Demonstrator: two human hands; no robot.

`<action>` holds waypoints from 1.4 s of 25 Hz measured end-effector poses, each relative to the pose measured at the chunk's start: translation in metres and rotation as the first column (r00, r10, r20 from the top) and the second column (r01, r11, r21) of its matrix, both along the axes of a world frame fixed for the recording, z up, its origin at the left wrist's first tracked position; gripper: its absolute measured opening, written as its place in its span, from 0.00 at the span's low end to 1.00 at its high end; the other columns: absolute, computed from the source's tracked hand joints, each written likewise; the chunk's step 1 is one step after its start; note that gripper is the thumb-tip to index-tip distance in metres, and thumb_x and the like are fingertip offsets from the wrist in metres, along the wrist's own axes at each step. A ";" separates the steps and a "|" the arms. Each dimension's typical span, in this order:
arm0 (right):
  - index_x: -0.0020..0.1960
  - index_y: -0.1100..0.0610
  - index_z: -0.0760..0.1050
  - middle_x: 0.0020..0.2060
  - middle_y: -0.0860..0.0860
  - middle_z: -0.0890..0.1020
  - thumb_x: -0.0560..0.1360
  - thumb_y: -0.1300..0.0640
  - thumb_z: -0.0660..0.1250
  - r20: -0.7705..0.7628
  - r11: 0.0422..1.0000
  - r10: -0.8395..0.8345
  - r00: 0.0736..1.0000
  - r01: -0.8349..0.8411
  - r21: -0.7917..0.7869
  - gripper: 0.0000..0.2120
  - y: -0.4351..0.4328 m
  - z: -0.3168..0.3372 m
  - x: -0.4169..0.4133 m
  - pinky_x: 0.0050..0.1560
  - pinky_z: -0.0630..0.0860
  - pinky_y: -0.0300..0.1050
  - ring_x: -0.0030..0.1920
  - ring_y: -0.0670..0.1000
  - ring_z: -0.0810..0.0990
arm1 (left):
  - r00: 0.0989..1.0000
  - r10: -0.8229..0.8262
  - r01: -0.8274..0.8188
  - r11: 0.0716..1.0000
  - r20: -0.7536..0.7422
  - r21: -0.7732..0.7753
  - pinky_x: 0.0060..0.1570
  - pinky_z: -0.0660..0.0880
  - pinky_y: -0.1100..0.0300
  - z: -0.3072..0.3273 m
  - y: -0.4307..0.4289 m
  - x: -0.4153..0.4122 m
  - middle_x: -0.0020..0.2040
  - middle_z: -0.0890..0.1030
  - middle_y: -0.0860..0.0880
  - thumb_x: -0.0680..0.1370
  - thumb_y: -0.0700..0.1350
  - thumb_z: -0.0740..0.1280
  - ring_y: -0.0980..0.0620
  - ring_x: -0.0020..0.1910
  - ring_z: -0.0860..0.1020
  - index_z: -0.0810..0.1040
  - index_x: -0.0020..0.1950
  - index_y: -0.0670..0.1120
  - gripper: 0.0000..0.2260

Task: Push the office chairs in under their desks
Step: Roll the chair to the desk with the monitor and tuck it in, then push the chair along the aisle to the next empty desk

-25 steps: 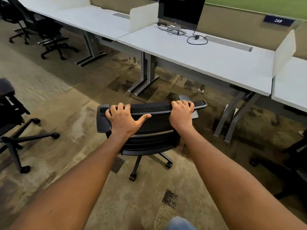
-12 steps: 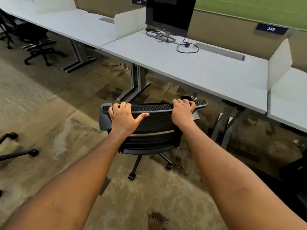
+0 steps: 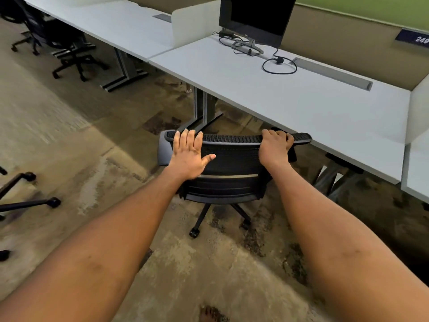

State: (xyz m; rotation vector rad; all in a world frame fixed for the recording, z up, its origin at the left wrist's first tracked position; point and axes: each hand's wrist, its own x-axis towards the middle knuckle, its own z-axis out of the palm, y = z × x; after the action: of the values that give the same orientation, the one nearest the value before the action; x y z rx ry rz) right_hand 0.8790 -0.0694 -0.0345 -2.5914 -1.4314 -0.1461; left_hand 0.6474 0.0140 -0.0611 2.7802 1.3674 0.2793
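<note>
**Left grip released, chair at desk edge**

Since half a second ago your left hand (image 3: 189, 154) has let go: fingers now straight and spread, palm flat on the office chair (image 3: 228, 168) backrest. Your right hand (image 3: 275, 147) curls tight over the top rail. The rail's right end meets the desk (image 3: 301, 105) front edge; casters sit on carpet

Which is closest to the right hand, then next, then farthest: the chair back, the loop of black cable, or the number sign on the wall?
From the right hand:
1. Chair back: the hand grips its top edge.
2. Cable loop: farther back on the desk, near the monitor.
3. Number sign: farthest, up on the wall at the far right.
</note>
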 end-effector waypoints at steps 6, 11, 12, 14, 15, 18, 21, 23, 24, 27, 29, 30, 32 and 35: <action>0.62 0.57 0.69 0.61 0.57 0.75 0.73 0.65 0.62 0.051 0.997 -0.038 0.998 0.041 -0.061 0.18 0.024 0.005 0.030 0.69 0.56 0.57 0.65 0.61 0.67 | 0.989 -0.118 0.102 0.979 -0.084 -0.175 0.73 0.31 0.47 0.021 0.031 0.024 0.79 0.42 0.42 0.78 0.60 0.60 0.43 0.77 0.34 0.38 0.78 0.43 0.41; 0.66 0.59 0.66 0.63 0.61 0.71 0.72 0.64 0.65 0.093 0.991 -0.099 0.991 0.107 -0.085 0.23 0.033 0.002 0.040 0.72 0.52 0.63 0.66 0.63 0.65 | 0.985 -0.164 0.170 0.976 0.055 -0.134 0.75 0.36 0.53 0.008 0.018 0.000 0.80 0.41 0.43 0.79 0.56 0.63 0.46 0.78 0.37 0.39 0.78 0.42 0.41; 0.69 0.60 0.63 0.65 0.62 0.69 0.71 0.64 0.66 0.091 0.987 -0.140 0.986 0.146 -0.067 0.27 0.035 0.001 0.035 0.72 0.50 0.64 0.68 0.64 0.63 | 0.984 -0.149 0.160 0.980 0.100 -0.119 0.75 0.36 0.55 0.002 0.013 -0.011 0.80 0.41 0.43 0.79 0.55 0.63 0.47 0.78 0.37 0.40 0.78 0.42 0.40; 0.74 0.60 0.54 0.72 0.64 0.60 0.72 0.62 0.67 0.101 0.978 -0.205 0.974 0.208 -0.022 0.35 0.036 -0.008 0.012 0.73 0.47 0.65 0.73 0.65 0.55 | 0.985 -0.078 0.097 0.987 0.152 -0.126 0.74 0.37 0.56 -0.010 0.003 -0.035 0.80 0.43 0.43 0.79 0.54 0.63 0.47 0.78 0.39 0.42 0.78 0.42 0.39; 0.76 0.60 0.47 0.74 0.64 0.55 0.73 0.61 0.67 0.121 0.977 -0.210 0.970 0.212 -0.003 0.39 0.036 -0.017 -0.009 0.73 0.45 0.65 0.75 0.64 0.51 | 0.986 -0.025 0.050 0.987 0.166 -0.151 0.74 0.38 0.56 -0.016 0.000 -0.050 0.80 0.44 0.43 0.80 0.54 0.62 0.46 0.78 0.39 0.43 0.78 0.41 0.38; 0.75 0.58 0.39 0.75 0.62 0.52 0.70 0.59 0.69 0.006 0.968 -0.224 0.975 0.222 0.115 0.46 0.027 -0.049 -0.091 0.73 0.46 0.61 0.75 0.62 0.48 | 0.970 0.116 -0.065 0.971 0.215 -0.230 0.75 0.40 0.55 -0.029 -0.009 -0.097 0.80 0.48 0.42 0.80 0.53 0.61 0.46 0.78 0.42 0.46 0.78 0.40 0.35; 0.75 0.60 0.47 0.73 0.61 0.58 0.71 0.59 0.67 -0.204 0.986 -0.145 0.968 0.158 0.050 0.41 0.012 -0.080 -0.184 0.74 0.51 0.58 0.74 0.59 0.54 | 0.937 0.232 -0.155 0.947 0.263 -0.282 0.75 0.44 0.54 -0.040 -0.024 -0.157 0.79 0.53 0.41 0.80 0.54 0.61 0.45 0.79 0.45 0.50 0.78 0.39 0.34; 0.74 0.60 0.54 0.71 0.59 0.62 0.72 0.58 0.67 -0.238 0.998 -0.061 0.969 0.059 -0.017 0.36 0.004 -0.092 -0.236 0.73 0.56 0.57 0.72 0.59 0.59 | 0.923 0.284 -0.202 0.932 0.259 -0.302 0.75 0.46 0.53 -0.048 -0.036 -0.205 0.79 0.54 0.41 0.80 0.55 0.60 0.45 0.78 0.46 0.52 0.78 0.39 0.33; 0.73 0.60 0.57 0.69 0.58 0.64 0.72 0.58 0.67 -0.239 0.999 -0.025 0.971 0.017 -0.034 0.33 0.001 -0.094 -0.261 0.71 0.59 0.57 0.70 0.59 0.61 | 0.918 0.306 -0.219 0.922 0.252 -0.321 0.75 0.47 0.52 -0.053 -0.043 -0.232 0.79 0.54 0.41 0.81 0.56 0.59 0.45 0.78 0.46 0.52 0.78 0.39 0.33; 0.69 0.59 0.62 0.65 0.58 0.68 0.73 0.59 0.65 -0.252 0.999 0.019 0.967 -0.029 -0.037 0.26 -0.001 -0.093 -0.331 0.65 0.65 0.56 0.66 0.59 0.66 | 0.902 0.372 -0.272 0.884 0.219 -0.382 0.76 0.49 0.50 -0.063 -0.064 -0.312 0.79 0.53 0.42 0.81 0.58 0.57 0.46 0.78 0.46 0.51 0.78 0.40 0.33; 0.67 0.58 0.63 0.64 0.58 0.69 0.73 0.59 0.65 -0.249 0.996 0.049 0.967 -0.067 -0.063 0.24 -0.003 -0.091 -0.395 0.62 0.67 0.56 0.64 0.59 0.68 | 0.876 0.433 -0.318 0.851 0.215 -0.419 0.76 0.50 0.50 -0.066 -0.077 -0.382 0.78 0.54 0.42 0.81 0.58 0.57 0.45 0.78 0.47 0.52 0.78 0.40 0.33; 0.66 0.58 0.63 0.64 0.58 0.69 0.73 0.59 0.65 -0.242 0.992 0.077 0.967 -0.098 -0.077 0.23 -0.004 -0.091 -0.429 0.61 0.67 0.56 0.64 0.59 0.68 | 0.858 0.467 -0.348 0.834 0.214 -0.428 0.76 0.51 0.50 -0.067 -0.084 -0.418 0.78 0.55 0.42 0.81 0.58 0.58 0.45 0.78 0.48 0.52 0.77 0.40 0.33; 0.66 0.58 0.63 0.63 0.57 0.69 0.73 0.60 0.64 -0.250 0.979 0.136 0.959 -0.168 -0.111 0.23 -0.009 -0.094 -0.500 0.60 0.67 0.55 0.64 0.59 0.68 | 0.814 0.544 -0.422 0.795 0.205 -0.436 0.75 0.53 0.49 -0.068 -0.097 -0.492 0.78 0.56 0.41 0.81 0.57 0.58 0.45 0.78 0.50 0.54 0.77 0.40 0.32; 0.67 0.59 0.63 0.64 0.57 0.69 0.73 0.59 0.62 -0.263 0.942 0.249 0.932 -0.296 -0.157 0.23 -0.014 -0.102 -0.594 0.61 0.67 0.53 0.65 0.58 0.68 | 0.746 0.645 -0.531 0.727 0.167 -0.435 0.74 0.54 0.50 -0.065 -0.115 -0.583 0.78 0.56 0.40 0.81 0.57 0.58 0.44 0.78 0.51 0.54 0.77 0.40 0.32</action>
State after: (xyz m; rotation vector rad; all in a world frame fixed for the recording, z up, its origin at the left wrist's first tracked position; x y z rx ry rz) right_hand 0.2850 -0.0832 -0.1366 -2.4089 -1.7665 0.3504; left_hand 0.0645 -0.1010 -0.1260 1.8311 1.9488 0.4029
